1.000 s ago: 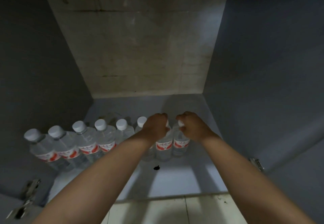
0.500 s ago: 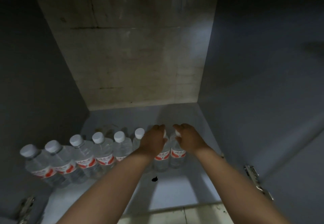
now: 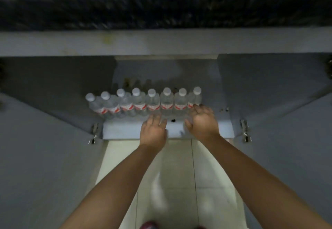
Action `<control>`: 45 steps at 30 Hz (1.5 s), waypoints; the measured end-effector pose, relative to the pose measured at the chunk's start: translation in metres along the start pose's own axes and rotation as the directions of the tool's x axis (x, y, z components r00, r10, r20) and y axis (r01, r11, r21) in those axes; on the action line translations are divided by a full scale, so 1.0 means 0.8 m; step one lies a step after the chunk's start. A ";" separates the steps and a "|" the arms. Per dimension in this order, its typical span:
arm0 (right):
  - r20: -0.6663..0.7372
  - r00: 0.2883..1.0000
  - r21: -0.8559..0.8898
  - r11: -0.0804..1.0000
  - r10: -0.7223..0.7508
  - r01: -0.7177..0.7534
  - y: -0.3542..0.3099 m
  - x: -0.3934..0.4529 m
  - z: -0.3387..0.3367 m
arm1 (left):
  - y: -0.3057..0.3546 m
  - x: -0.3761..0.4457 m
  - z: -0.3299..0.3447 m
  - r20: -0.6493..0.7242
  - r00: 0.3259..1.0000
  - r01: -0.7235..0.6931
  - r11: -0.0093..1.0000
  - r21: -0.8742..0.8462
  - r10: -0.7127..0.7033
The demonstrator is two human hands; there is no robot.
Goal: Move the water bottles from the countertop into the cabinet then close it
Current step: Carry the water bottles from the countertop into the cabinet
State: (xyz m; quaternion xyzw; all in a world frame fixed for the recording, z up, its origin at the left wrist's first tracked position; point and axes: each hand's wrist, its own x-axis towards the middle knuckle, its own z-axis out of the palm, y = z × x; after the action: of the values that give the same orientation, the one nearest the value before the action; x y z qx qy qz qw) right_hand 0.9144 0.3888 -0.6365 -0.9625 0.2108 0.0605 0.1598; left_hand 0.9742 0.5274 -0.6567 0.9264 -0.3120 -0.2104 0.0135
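The cabinet (image 3: 269,88) stands open below the counter (image 3: 161,13), its two doors (image 3: 45,157) swung out to either side on their hinges (image 3: 244,128). Whether anything is left on the counter cannot be told; its top is a dark blur.

Eight bottles (image 3: 151,101) stand upright in a tight row across the cabinet floor, caps up, red labels facing out, each touching the next. The row sits back from the front lip, so the doors should clear it.

Both hands are at the front of the shelf, empty, fingers loosely spread. The left hand (image 3: 153,130) hovers over the lip, apart from the bottles. The right hand (image 3: 203,121) is just in front of the rightmost bottles; whether its fingertips touch them is unclear.

With the row looking complete, the step in hand seems to be closing up. Done well: draw both hands straight back without brushing the end bottle, which could topple its neighbours. Then take each door by its outer edge and swing them in gently, keeping fingers off the hinge side.
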 end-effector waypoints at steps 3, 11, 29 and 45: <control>0.152 0.985 -0.053 0.995 -0.077 0.086 -0.044 -0.051 -0.033 | -0.008 -0.079 -0.038 0.070 0.994 0.087 0.996 -0.012 -0.086; 0.232 0.954 0.007 0.981 -0.192 0.196 -0.206 -0.155 -0.175 | -0.052 -0.266 -0.211 0.038 0.942 0.334 0.930 -0.150 -0.333; -0.126 0.934 0.017 0.940 -0.336 0.340 -0.478 -0.149 -0.418 | -0.254 -0.441 -0.481 -0.384 0.807 0.436 0.891 -0.126 -0.449; -0.011 0.966 -0.158 0.955 -0.256 0.252 -0.487 0.186 -0.416 | -0.323 -0.148 -0.568 -0.278 0.860 0.378 0.900 -0.217 -0.428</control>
State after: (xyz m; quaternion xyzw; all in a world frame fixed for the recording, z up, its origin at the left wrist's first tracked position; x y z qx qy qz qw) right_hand 1.2309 0.5553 -0.2408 -0.9919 0.0825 0.0404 0.0874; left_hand 1.2185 0.7564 -0.2378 0.9888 -0.0870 -0.0797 0.0911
